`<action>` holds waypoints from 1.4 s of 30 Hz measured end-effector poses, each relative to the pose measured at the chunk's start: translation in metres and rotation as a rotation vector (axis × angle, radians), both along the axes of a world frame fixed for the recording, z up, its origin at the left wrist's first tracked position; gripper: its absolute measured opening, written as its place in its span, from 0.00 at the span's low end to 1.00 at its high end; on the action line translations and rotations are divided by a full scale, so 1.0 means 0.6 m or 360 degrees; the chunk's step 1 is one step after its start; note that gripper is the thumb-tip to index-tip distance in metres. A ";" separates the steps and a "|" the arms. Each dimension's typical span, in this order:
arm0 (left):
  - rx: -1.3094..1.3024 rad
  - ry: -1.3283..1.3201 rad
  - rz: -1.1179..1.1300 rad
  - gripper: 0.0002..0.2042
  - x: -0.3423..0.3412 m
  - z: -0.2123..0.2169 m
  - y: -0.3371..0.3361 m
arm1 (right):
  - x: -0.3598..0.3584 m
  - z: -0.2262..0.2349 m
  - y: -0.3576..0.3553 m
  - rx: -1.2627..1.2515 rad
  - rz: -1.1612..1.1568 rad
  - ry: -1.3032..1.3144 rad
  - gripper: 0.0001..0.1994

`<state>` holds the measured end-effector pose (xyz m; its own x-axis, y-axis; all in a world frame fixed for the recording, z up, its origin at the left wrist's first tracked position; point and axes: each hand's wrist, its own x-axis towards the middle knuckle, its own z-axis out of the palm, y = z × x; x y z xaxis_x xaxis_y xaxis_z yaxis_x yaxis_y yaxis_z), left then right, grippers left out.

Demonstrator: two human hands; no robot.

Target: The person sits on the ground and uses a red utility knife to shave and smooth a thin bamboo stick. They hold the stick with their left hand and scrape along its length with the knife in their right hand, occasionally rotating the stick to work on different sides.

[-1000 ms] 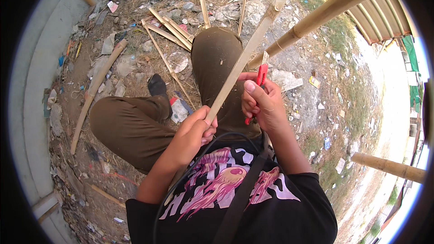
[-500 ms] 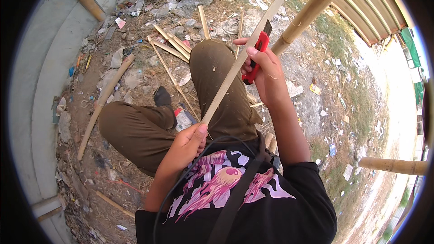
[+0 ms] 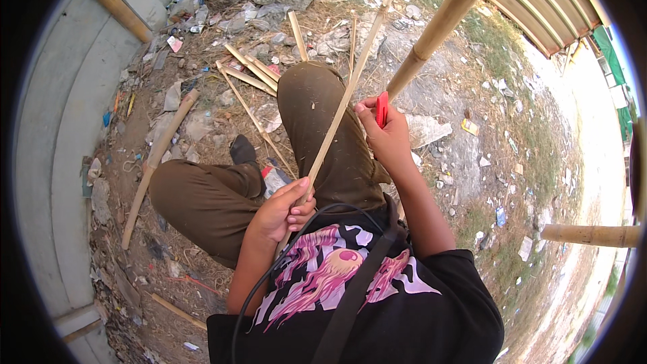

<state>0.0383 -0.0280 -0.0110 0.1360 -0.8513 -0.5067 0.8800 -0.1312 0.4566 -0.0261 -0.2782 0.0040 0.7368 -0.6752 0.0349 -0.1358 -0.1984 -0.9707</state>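
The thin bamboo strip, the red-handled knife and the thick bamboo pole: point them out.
thin bamboo strip (image 3: 342,104), head view, mid-length over the knee
red-handled knife (image 3: 381,108), head view, red handle in the right hand
thick bamboo pole (image 3: 445,20), head view, middle of its shaft

Black short-sleeved T-shirt with pink swirled graphic (image 3: 337,276); olive-brown trousers (image 3: 202,195); black diagonal chest strap (image 3: 350,303); thin black cable (image 3: 269,283).

Left hand (image 3: 283,210) curled shut close to the chest, forearm bent upward; right hand (image 3: 385,136) raised further out (fingers (image 3: 367,113) pinched closed), arm nearly straight.
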 end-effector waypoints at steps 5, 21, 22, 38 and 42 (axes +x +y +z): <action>-0.0049 -0.0013 0.0028 0.19 0.004 0.011 0.009 | -0.004 -0.005 0.015 -0.0638 0.0111 0.0065 0.09; -0.0053 -0.0166 0.0008 0.22 -0.001 0.015 0.015 | 0.056 0.012 0.030 -0.1005 -0.0027 0.0476 0.20; -0.0059 -0.0144 0.0013 0.22 -0.003 0.013 0.017 | 0.059 0.009 0.032 -0.0982 -0.0026 0.0486 0.20; 0.0207 -0.0122 0.0039 0.23 -0.052 0.040 0.128 | 0.090 0.005 0.003 -0.1031 -0.0021 0.0421 0.15; 0.0229 -0.0199 0.0043 0.23 -0.036 0.038 0.119 | 0.058 0.006 0.032 -0.1370 0.0104 0.0433 0.17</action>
